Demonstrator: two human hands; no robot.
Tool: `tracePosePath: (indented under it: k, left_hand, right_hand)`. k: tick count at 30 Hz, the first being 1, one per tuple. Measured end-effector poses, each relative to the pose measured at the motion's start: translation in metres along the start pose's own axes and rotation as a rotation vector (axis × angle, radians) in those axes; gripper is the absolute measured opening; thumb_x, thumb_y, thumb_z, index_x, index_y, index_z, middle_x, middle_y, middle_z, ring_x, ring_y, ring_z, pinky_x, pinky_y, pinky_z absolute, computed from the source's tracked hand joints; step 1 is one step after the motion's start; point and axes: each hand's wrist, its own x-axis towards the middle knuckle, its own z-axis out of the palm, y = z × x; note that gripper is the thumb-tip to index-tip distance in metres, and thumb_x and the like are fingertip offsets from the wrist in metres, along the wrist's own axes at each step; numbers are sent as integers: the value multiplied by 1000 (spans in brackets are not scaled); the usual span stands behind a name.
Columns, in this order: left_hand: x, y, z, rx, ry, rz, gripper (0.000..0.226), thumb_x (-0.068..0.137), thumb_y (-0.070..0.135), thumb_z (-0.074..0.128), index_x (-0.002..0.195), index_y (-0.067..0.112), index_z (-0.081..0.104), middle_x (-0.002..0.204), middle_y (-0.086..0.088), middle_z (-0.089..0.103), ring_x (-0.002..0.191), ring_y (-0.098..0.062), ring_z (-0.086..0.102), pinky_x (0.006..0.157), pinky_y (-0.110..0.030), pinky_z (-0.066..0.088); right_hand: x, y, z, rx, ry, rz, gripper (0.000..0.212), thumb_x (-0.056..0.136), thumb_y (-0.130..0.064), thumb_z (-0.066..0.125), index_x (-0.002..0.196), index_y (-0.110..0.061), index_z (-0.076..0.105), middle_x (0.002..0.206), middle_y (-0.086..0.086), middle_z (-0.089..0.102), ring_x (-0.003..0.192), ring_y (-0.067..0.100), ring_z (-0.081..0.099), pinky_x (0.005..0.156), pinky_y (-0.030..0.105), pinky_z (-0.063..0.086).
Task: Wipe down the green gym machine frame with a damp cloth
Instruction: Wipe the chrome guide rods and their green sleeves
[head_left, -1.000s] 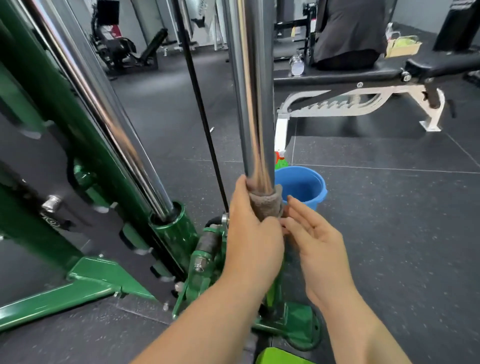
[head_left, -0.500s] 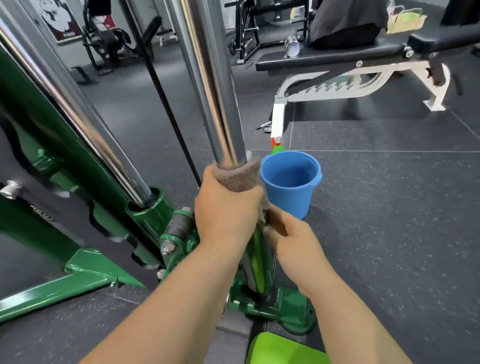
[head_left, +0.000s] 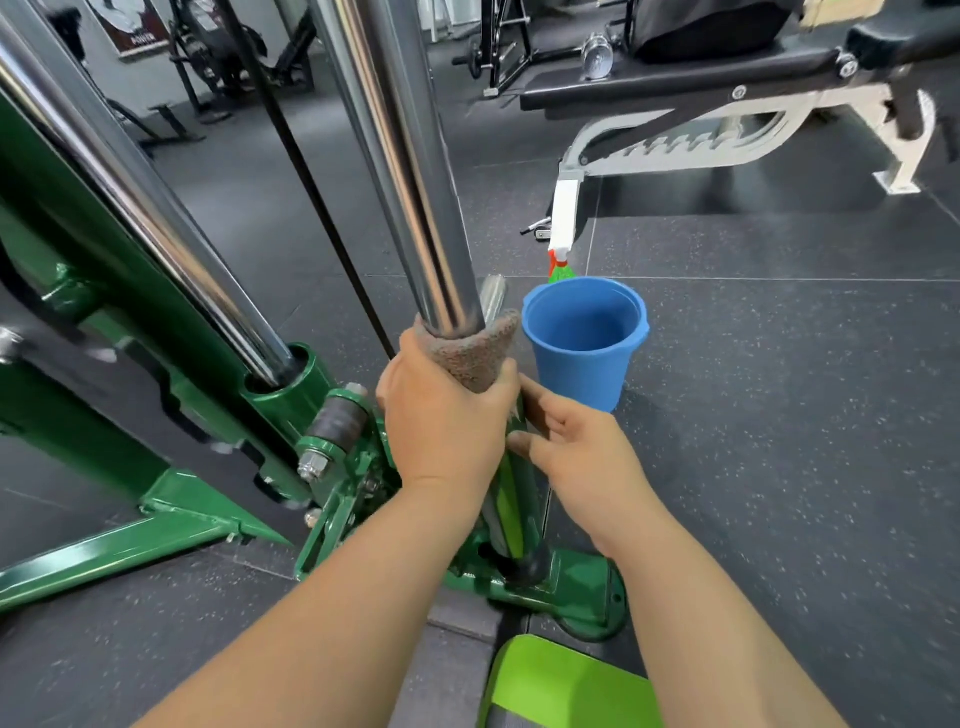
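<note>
the left hand (head_left: 447, 421) is wrapped round a grey-brown cloth (head_left: 475, 353), its fingers curled about it and clamping it against the low end of an upright chrome rod (head_left: 410, 182). the cloth rings the rod like a cuff, and its upper edge shows above the thumb and knuckles. the right hand (head_left: 582, 457) is just beside and a little lower, its bent fingers and thumb reaching in to the post under the left hand; whether it really grips there or only touches cannot be told.

the cloth is at the foot of the green machine frame (head_left: 171, 499). under the hands the post runs down into a green base plate (head_left: 587, 587) on the floor. to the left a second chrome rod (head_left: 130, 182) slants down into a green socket, with a bolted roller near it. a thin black cable (head_left: 311, 171) runs between the two rods.

a blue bucket (head_left: 584, 343) stands upright on the dark speckled floor (head_left: 779, 415), just beyond the hands on the right side of the rod. the red and green top of a spray bottle (head_left: 561, 267) shows behind its rim. further back stands a weight bench (head_left: 727, 130) with a pale frame and a black pad. a bright green object (head_left: 566, 686) sits at the bottom edge.
</note>
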Motion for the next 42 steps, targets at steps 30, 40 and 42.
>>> tracePosePath:
  k: [30,40,42]
  left_hand:
    - [36,45,-25,-491,-3,28,36,73,13,76,95,32,54,79,15,64,71,-3,63,67,-20,51]
    - [88,124,-85,-574,-16,146,29,71,2,75,89,18,58,77,3,64,73,-18,67,69,-42,61]
    - [86,125,-86,-564,-34,158,27,71,4,75,93,12,61,78,1,65,71,-15,65,67,-35,60]
  right_hand:
    - [6,-50,5,179,-20,-58,48,99,0,49,123,-40,60,122,-24,65,111,-13,57,100,18,46]
    - [-2,-71,44,169,-16,-153,48,82,-38,60,116,-71,49,115,-46,57,145,15,33,122,47,20]
    - [-4,-77,51,172,-10,-220,52,89,-37,61,117,-75,40,115,-54,49,145,7,31,123,45,18]
